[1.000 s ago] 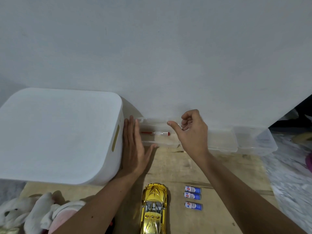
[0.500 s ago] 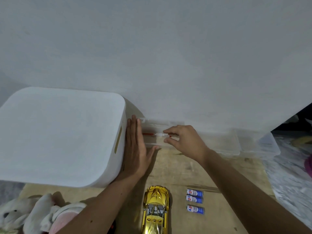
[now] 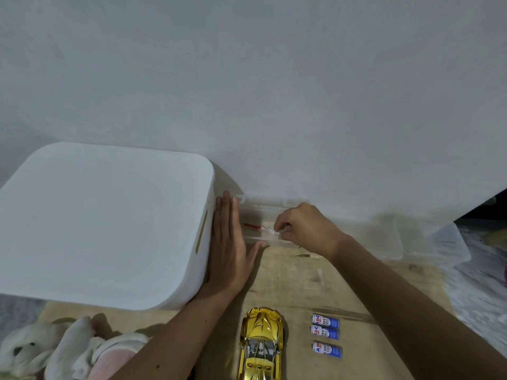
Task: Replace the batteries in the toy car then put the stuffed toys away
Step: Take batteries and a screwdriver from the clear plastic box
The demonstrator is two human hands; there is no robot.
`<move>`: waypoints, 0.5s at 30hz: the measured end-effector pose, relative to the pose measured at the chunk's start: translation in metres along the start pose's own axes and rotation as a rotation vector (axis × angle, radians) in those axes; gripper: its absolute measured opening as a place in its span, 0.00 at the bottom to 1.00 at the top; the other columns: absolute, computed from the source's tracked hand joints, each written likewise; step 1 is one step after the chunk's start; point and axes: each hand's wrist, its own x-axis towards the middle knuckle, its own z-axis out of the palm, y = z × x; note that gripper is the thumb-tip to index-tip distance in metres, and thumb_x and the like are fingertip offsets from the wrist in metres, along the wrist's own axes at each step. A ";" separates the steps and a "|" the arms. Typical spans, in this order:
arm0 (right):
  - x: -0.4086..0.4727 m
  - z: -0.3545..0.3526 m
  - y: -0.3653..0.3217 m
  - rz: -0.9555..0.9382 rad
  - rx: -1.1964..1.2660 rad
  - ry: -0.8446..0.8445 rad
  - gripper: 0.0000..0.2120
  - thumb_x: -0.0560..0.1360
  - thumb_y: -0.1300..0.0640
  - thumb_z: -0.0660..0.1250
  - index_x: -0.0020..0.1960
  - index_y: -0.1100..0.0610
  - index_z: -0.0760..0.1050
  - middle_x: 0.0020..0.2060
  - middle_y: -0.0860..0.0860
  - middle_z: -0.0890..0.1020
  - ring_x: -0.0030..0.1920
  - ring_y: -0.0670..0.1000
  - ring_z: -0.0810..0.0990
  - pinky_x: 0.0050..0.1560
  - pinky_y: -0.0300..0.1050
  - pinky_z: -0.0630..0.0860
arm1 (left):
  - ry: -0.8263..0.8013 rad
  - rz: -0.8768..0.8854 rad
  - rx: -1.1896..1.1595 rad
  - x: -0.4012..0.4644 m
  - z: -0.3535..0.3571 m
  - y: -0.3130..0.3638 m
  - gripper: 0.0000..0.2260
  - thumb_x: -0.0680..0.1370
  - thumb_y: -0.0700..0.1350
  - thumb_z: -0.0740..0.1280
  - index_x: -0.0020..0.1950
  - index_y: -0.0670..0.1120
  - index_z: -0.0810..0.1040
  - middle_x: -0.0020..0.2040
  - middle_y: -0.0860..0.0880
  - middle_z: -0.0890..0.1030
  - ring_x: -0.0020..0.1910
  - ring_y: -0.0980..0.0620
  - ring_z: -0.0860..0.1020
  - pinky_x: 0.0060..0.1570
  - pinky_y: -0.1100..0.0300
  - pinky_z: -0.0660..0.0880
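Note:
A gold toy car point(image 3: 260, 344) lies on the wooden board near the bottom edge, nose pointing away from me. Three blue-and-white batteries point(image 3: 326, 335) lie in a column just right of it. White and pink stuffed toys point(image 3: 68, 349) are heaped at the bottom left. My left hand point(image 3: 230, 250) rests flat, fingers straight, against the right side of a big white storage box point(image 3: 104, 223). My right hand point(image 3: 304, 229) reaches into a clear plastic case point(image 3: 255, 204) by the wall, fingertips pinched on the clear end of a red-handled screwdriver point(image 3: 253, 226).
A grey wall rises right behind the box and case. More clear plastic containers point(image 3: 428, 242) stand along the wall to the right. The wooden board point(image 3: 296, 283) ends at the right beside a pale patterned floor point(image 3: 477, 292).
My right hand came down from above the clear case into it and pinched the screwdriver, which has shifted slightly. The left hand stayed flat against the white box.

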 end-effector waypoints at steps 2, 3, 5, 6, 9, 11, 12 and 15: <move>-0.001 0.001 0.001 -0.026 0.020 0.018 0.10 0.77 0.57 0.75 0.57 0.51 0.86 0.53 0.47 0.88 0.52 0.47 0.84 0.58 0.47 0.82 | 0.008 -0.002 0.004 -0.001 0.000 0.000 0.53 0.75 0.53 0.80 0.85 0.40 0.48 0.87 0.42 0.48 0.86 0.44 0.48 0.84 0.57 0.45; -0.003 0.001 0.001 -0.036 0.047 0.033 0.10 0.78 0.57 0.75 0.58 0.52 0.86 0.53 0.47 0.88 0.51 0.46 0.85 0.58 0.45 0.82 | 0.011 0.000 0.002 -0.001 0.000 0.001 0.53 0.75 0.53 0.80 0.86 0.40 0.48 0.87 0.42 0.48 0.86 0.44 0.48 0.84 0.57 0.45; -0.007 -0.001 0.000 -0.039 0.113 0.102 0.10 0.79 0.57 0.73 0.59 0.52 0.86 0.52 0.46 0.88 0.50 0.43 0.84 0.57 0.38 0.80 | 0.017 0.010 -0.002 0.000 -0.001 0.001 0.53 0.74 0.52 0.80 0.85 0.41 0.48 0.87 0.42 0.49 0.86 0.43 0.49 0.84 0.56 0.46; -0.010 -0.002 -0.001 -0.033 0.147 0.148 0.10 0.79 0.56 0.73 0.59 0.52 0.86 0.51 0.45 0.89 0.49 0.42 0.84 0.56 0.37 0.79 | 0.020 0.015 -0.001 0.000 -0.001 0.002 0.52 0.74 0.52 0.81 0.85 0.41 0.49 0.86 0.41 0.50 0.86 0.42 0.50 0.84 0.56 0.47; -0.023 -0.005 -0.006 -0.025 0.212 0.236 0.09 0.79 0.55 0.73 0.59 0.50 0.87 0.48 0.45 0.88 0.47 0.42 0.83 0.54 0.38 0.79 | 0.026 -0.002 0.020 0.001 0.000 0.003 0.51 0.74 0.51 0.81 0.84 0.40 0.51 0.85 0.38 0.53 0.84 0.38 0.53 0.83 0.56 0.47; -0.036 -0.007 -0.009 -0.011 0.243 0.257 0.10 0.79 0.55 0.73 0.59 0.50 0.87 0.48 0.44 0.86 0.47 0.43 0.83 0.53 0.40 0.81 | 0.038 -0.019 0.033 0.001 0.001 0.005 0.51 0.73 0.51 0.81 0.83 0.40 0.51 0.84 0.37 0.55 0.83 0.38 0.54 0.83 0.57 0.45; -0.043 -0.008 -0.010 0.001 0.282 0.275 0.09 0.79 0.57 0.74 0.59 0.51 0.87 0.48 0.44 0.86 0.46 0.43 0.84 0.53 0.40 0.81 | 0.045 -0.017 0.038 0.001 0.002 0.006 0.50 0.73 0.51 0.81 0.83 0.39 0.52 0.83 0.36 0.56 0.83 0.37 0.54 0.83 0.57 0.45; -0.065 -0.010 -0.009 0.064 0.459 0.357 0.09 0.76 0.61 0.76 0.55 0.53 0.88 0.47 0.44 0.87 0.47 0.44 0.85 0.53 0.38 0.82 | 0.077 -0.008 0.096 0.003 0.003 0.009 0.50 0.71 0.49 0.83 0.81 0.37 0.56 0.81 0.34 0.59 0.81 0.35 0.57 0.81 0.51 0.50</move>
